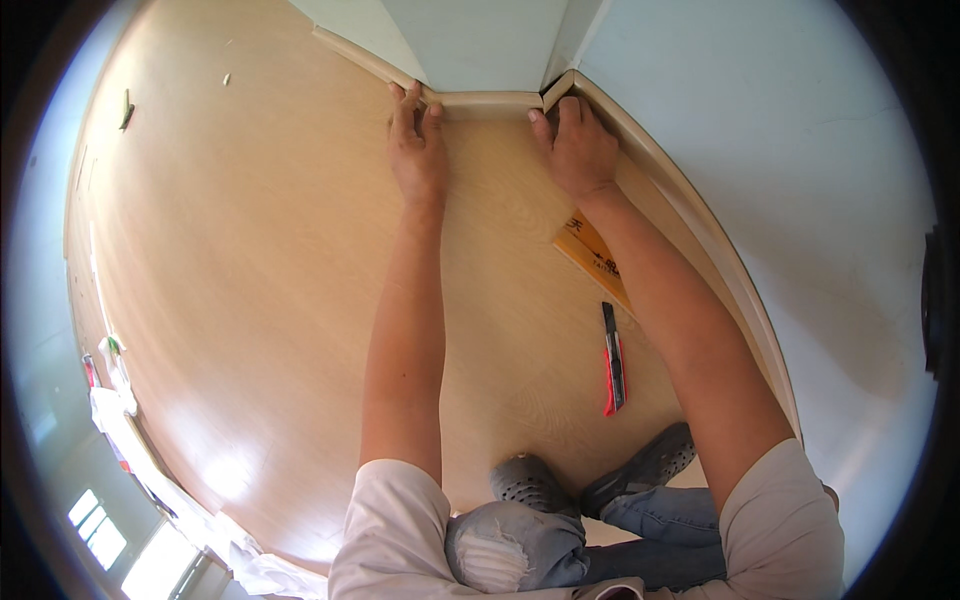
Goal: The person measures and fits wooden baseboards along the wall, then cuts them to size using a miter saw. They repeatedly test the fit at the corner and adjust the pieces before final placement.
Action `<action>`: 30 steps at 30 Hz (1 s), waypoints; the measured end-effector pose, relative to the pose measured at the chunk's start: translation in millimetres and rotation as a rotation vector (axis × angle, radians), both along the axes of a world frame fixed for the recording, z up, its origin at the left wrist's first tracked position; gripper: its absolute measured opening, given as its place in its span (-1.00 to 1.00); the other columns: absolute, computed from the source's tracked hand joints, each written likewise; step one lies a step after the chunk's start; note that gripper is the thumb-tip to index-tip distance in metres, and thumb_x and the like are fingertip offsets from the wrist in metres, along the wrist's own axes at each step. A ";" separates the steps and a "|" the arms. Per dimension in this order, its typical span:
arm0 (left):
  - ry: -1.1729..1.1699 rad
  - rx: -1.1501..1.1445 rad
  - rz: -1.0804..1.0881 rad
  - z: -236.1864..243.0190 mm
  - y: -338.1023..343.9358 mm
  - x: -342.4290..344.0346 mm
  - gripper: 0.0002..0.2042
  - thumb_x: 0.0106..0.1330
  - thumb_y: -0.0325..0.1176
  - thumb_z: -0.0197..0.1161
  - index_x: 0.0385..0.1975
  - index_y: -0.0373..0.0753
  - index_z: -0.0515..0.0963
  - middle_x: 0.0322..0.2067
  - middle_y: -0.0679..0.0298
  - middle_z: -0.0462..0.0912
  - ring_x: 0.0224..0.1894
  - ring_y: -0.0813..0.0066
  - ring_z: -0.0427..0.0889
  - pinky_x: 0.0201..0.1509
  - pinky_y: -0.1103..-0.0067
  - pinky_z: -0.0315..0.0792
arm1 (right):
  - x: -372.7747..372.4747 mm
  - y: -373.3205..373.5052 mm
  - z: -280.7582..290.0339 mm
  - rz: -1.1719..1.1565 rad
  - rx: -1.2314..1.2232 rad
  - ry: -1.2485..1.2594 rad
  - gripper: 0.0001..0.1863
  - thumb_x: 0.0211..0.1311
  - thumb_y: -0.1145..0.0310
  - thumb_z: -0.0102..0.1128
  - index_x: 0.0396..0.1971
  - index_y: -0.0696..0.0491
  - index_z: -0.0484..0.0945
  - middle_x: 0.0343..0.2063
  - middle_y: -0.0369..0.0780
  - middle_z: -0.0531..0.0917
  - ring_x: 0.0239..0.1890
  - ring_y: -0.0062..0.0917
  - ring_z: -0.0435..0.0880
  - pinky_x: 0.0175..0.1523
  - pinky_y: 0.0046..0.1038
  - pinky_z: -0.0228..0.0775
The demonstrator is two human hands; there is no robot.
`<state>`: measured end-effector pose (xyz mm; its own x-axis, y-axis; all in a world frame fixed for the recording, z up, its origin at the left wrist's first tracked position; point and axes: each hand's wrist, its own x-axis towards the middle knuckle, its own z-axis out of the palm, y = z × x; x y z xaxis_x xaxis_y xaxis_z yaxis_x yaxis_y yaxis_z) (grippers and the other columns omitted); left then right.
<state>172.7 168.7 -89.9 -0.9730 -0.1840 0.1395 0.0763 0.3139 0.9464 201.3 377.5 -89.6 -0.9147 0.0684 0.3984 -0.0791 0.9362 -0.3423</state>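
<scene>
Both arms stretch forward to a short skirting board strip [488, 106] at the foot of a pale wall section. My left hand [417, 160] is closed about its left end, fingers at the outer corner and thumb at the front. At the inner corner on the right, my right hand [583, 155] has its fingers bent against a small angled skirting piece [559, 92]; its thumb rests by the joint with the short strip. The fingertips of both hands are partly hidden. Below my right forearm lie an orange-yellow flat piece [590, 258] with dark print and a red-and-black utility knife [613, 360].
Long skirting [700, 205] runs down the right wall [790, 170]; another length [362, 58] leads off at the upper left. Small scraps [127, 110] lie on the wood-look floor [260, 280]. White sheeting [150, 460] lies along the left side. My dark clogs [530, 480] are at the bottom.
</scene>
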 end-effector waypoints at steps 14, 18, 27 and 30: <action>0.005 0.183 0.065 2.5 9.6 1.3 -0.59 0.52 -0.37 0.13 0.33 -0.24 0.39 0.47 0.11 0.19 0.31 0.39 0.46 0.31 0.52 0.40 | 2.0 -2.4 -1.0 -0.006 0.030 -0.017 -0.57 0.39 -0.06 0.11 -0.32 0.07 0.40 -0.35 -0.19 0.60 -0.40 -0.30 0.66 -0.50 -0.22 0.53; -0.016 0.191 0.060 7.0 14.2 2.6 -0.59 0.51 -0.40 0.12 0.33 -0.24 0.38 0.46 0.11 0.21 0.32 0.38 0.45 0.34 0.52 0.37 | 2.3 1.3 -4.4 -0.003 0.028 -0.001 -0.58 0.39 -0.03 0.12 -0.31 0.08 0.41 -0.34 -0.19 0.60 -0.41 -0.31 0.66 -0.50 -0.25 0.54; 0.045 0.043 0.119 5.2 15.5 1.2 -0.60 0.48 -0.45 0.15 0.30 -0.23 0.43 0.44 0.10 0.24 0.25 0.37 0.49 0.27 0.52 0.43 | 1.9 0.5 -6.5 -0.016 0.033 -0.012 -0.60 0.39 -0.01 0.12 -0.28 0.07 0.41 -0.31 -0.18 0.60 -0.36 -0.29 0.67 -0.48 -0.24 0.55; 0.059 0.048 0.110 0.4 13.8 -0.2 -0.59 0.48 -0.44 0.16 0.30 -0.23 0.42 0.45 0.07 0.22 0.30 0.33 0.45 0.29 0.50 0.42 | 1.4 1.3 -6.1 -0.012 0.028 0.021 -0.61 0.37 0.00 0.15 -0.28 0.06 0.41 -0.31 -0.20 0.60 -0.36 -0.31 0.67 -0.48 -0.25 0.54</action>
